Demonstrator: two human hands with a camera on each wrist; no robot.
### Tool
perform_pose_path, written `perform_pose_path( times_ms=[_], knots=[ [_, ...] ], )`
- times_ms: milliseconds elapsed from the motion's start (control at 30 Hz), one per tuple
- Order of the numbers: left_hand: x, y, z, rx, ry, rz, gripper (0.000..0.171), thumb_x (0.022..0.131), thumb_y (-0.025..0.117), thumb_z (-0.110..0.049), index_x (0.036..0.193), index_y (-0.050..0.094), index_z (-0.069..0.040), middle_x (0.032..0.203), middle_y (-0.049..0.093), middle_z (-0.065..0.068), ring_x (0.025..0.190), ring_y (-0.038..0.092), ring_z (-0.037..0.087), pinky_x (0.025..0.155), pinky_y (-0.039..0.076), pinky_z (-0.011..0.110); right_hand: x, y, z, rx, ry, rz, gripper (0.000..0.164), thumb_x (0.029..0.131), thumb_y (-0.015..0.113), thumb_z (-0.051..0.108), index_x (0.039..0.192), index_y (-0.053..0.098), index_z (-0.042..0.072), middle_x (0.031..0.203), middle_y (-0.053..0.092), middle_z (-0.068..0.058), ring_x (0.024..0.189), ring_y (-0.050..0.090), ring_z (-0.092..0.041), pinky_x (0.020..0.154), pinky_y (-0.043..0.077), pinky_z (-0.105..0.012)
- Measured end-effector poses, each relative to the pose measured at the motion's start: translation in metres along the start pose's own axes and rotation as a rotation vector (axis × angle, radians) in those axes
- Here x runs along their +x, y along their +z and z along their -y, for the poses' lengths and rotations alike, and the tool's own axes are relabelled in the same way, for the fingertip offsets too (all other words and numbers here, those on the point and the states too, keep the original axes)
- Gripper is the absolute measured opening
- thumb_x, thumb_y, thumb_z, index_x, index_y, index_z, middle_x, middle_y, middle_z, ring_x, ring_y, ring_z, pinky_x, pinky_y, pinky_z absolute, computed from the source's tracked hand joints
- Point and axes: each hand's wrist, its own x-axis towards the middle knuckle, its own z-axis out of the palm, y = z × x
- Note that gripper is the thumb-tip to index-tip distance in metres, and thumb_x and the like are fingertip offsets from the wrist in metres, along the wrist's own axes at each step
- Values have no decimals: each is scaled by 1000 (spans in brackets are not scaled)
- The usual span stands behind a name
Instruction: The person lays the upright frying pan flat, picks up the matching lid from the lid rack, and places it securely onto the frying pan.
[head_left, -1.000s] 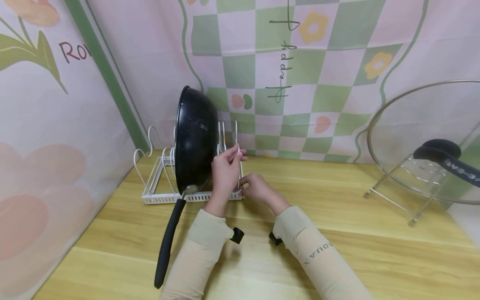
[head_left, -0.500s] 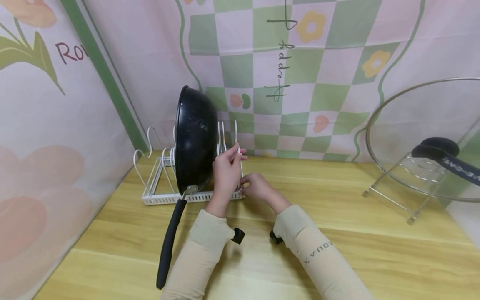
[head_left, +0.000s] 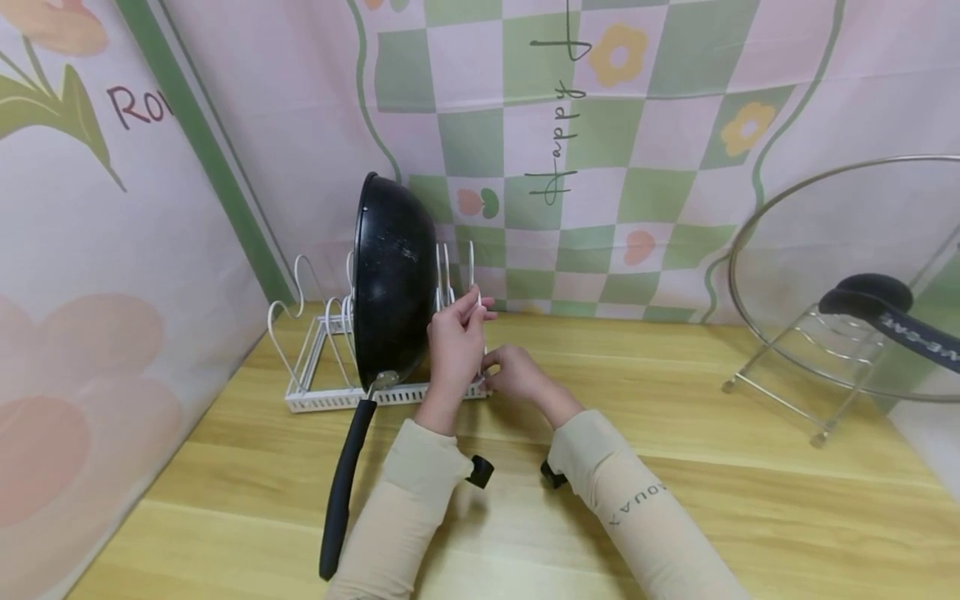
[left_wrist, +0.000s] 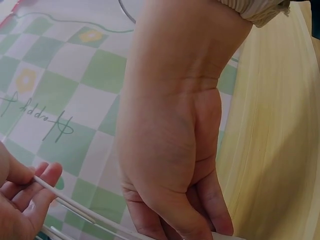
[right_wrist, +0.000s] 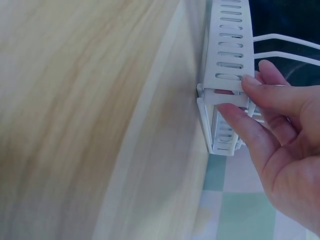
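In the head view, a white wire pan rack [head_left: 322, 402] stands on the wooden table. A black wok [head_left: 397, 275] is on edge in it, its long black handle [head_left: 348, 492] slanting toward the front. My left hand [head_left: 454, 337] pinches the top of the rack's rightmost wire divider [left_wrist: 75, 206], right of the wok. Lower down, my right hand [head_left: 517, 377] is at the rack's front right corner. In the right wrist view, the thumb and fingers of my right hand [right_wrist: 290, 135] pinch the end of the slotted base rail [right_wrist: 231, 45].
A large glass lid [head_left: 817, 225] with a black handle leans on a metal wire stand [head_left: 783, 417] at the right. A patterned curtain [head_left: 570, 150] hangs behind the table [head_left: 637, 383], and a floral sheet [head_left: 90, 350] covers the left side.
Both hands keep their grips on the rack. The wok and the end of its handle show slightly further right, while the background and lid have shifted slightly left in view.
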Motion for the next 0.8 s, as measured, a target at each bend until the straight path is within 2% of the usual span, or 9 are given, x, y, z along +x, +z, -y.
perform_pose_path(
  times_ms=[100, 200, 233, 433, 667, 800],
  knots=[
    [-1, 1, -1, 2, 0, -3, 34, 100, 61, 4, 134, 61, 5, 110, 75, 12, 92, 75, 23, 60, 47, 14, -1, -1, 0, -4, 8, 5, 16, 85, 75, -7, 100, 78, -3, 101, 75, -12, 92, 65, -22, 83, 53, -37],
    [-1, 2, -1, 3, -6, -2, 35, 100, 60, 4, 135, 60, 3, 111, 75, 11, 94, 74, 23, 50, 35, 15, -1, -2, 0, -6, 15, 9, 18, 85, 74, -7, 102, 78, -3, 98, 75, -11, 92, 63, -23, 87, 52, -39],
    [-2, 2, -1, 3, -6, -2, 35, 101, 60, 4, 136, 60, 3, 111, 75, 10, 94, 74, 23, 48, 33, 16, -1, -2, 0, -8, 16, 9, 18, 86, 74, -7, 103, 78, -3, 97, 75, -10, 92, 63, -23, 88, 52, -40],
    [-3, 4, -1, -7, -5, -1, 35, 101, 60, 4, 136, 60, 4, 112, 75, 11, 95, 74, 24, 54, 39, 15, -2, -3, -2, -2, 19, 8, 18, 85, 73, -7, 102, 78, -2, 98, 75, -10, 93, 63, -22, 88, 51, -40],
    [-4, 6, -1, -43, -12, -10, 36, 101, 59, 5, 136, 60, 4, 111, 75, 12, 95, 74, 25, 46, 30, 16, -5, -6, -1, 11, 15, 8, 20, 84, 73, -9, 103, 78, -3, 98, 75, -12, 84, 64, -21, 84, 53, -38],
    [-3, 7, -1, -57, -15, -10, 36, 101, 59, 6, 137, 59, 5, 111, 75, 13, 95, 74, 25, 46, 31, 16, -6, -7, 0, 5, 10, 11, 21, 84, 73, -8, 104, 77, -4, 102, 75, -14, 82, 64, -21, 83, 53, -37]
  ],
)
